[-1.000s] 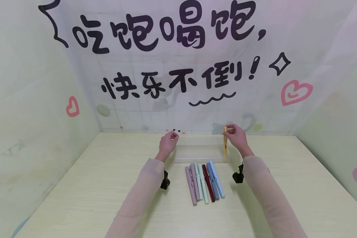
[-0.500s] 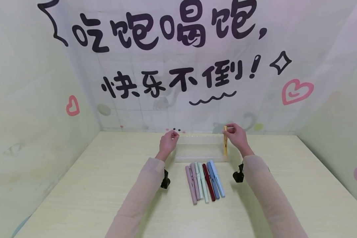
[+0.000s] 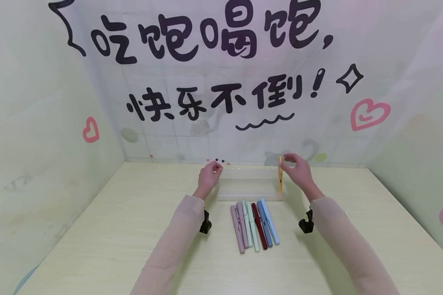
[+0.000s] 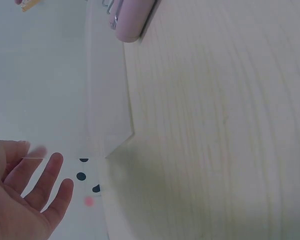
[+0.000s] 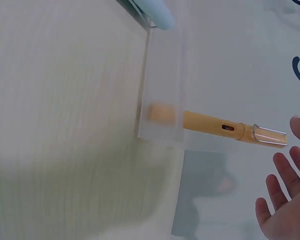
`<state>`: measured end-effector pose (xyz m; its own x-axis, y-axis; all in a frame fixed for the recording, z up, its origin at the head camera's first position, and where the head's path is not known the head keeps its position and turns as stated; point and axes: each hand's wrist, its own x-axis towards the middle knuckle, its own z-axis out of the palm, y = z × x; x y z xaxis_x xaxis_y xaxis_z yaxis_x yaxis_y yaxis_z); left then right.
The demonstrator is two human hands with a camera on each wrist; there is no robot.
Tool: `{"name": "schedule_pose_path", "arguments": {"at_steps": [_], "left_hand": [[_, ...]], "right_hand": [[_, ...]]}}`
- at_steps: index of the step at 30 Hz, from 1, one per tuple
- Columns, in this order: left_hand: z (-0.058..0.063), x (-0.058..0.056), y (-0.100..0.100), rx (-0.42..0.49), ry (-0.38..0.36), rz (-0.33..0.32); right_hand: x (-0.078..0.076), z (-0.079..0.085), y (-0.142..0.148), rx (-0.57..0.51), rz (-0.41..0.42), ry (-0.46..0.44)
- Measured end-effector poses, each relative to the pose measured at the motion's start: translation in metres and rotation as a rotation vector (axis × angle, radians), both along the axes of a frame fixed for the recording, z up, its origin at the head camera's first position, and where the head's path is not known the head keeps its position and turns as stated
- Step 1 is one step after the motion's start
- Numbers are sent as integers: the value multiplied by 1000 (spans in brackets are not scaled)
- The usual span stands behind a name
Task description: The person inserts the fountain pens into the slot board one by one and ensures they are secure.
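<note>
A clear, frosted box (image 3: 248, 187) stands at the back of the table. My left hand (image 3: 208, 176) pinches its upper left corner between thumb and index finger, the other fingers spread in the left wrist view. An orange-yellow fountain pen (image 3: 280, 180) stands upright in the box's right end, its clip end (image 5: 270, 135) up. Beside the pen's top is my right hand (image 3: 299, 170), thumb and fingers parted around it with gaps showing in the right wrist view. The pen's lower end shows blurred through the frosted wall.
In front of the box several capped pens lie side by side: mauve (image 3: 237, 229), mint (image 3: 253, 228), dark red (image 3: 259, 226), blue (image 3: 264, 224) and light blue (image 3: 270, 221). A printed cloth wall (image 3: 192, 147) rises right behind the box.
My right hand has let go of the orange-yellow pen and shifted slightly right, its forearm swinging outward. The pen stays upright in the box. My left hand has kept its place.
</note>
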<state>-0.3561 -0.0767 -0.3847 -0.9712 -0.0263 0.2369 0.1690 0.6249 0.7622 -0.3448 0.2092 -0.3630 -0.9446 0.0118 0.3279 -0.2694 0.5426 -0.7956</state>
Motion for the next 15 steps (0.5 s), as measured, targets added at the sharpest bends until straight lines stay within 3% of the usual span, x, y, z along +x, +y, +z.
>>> {"name": "schedule_pose_path", "arguments": {"at_steps": [7,15], "left_hand": [[0,0,0,-10,12,3],[0,1,1,-10,19,4]], "right_hand": [[14,-11,-3,85,52,153],[31,-23,-10,140,143,50]]}}
